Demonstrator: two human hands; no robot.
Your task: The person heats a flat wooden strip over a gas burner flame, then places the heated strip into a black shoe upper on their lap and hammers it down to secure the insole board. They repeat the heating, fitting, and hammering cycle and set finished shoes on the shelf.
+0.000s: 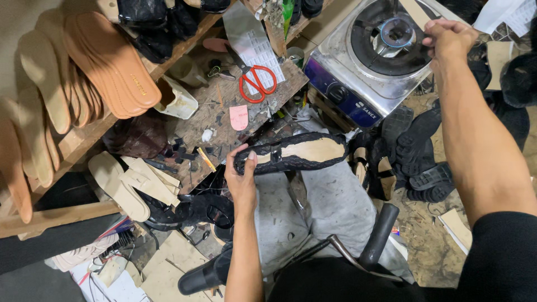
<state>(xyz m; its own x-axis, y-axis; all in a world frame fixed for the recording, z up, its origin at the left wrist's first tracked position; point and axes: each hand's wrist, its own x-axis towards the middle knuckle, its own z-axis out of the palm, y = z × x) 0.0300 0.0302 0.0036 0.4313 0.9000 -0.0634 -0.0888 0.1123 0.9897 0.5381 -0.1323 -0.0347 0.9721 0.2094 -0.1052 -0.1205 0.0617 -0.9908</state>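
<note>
Nearest you, your knees in grey trousers fill the middle, with a black padded bar angling up on the right between them and the dirty floor. Just beyond, your left hand grips the heel end of a black lace shoe, thumb on the near side and fingers curled over the far rim, so the shoe lies sole-up and juts out to the right of your fingers, its pale insole board facing you. The toe end hangs free over your lap, close to a heap of black soles on the right. Left of your hand lie cream insole pieces, and the worn wooden bench runs up close behind your knuckles, littered with scraps, a small pink heel piece and red-handled scissors. Farther left, tan insoles stick out from a shelf edge. At the far right, your right hand reaches over the steel gas stove, fingers pinched on a pale flat strip held just beside the burner; your forearm crosses the only open stretch on that side
</note>
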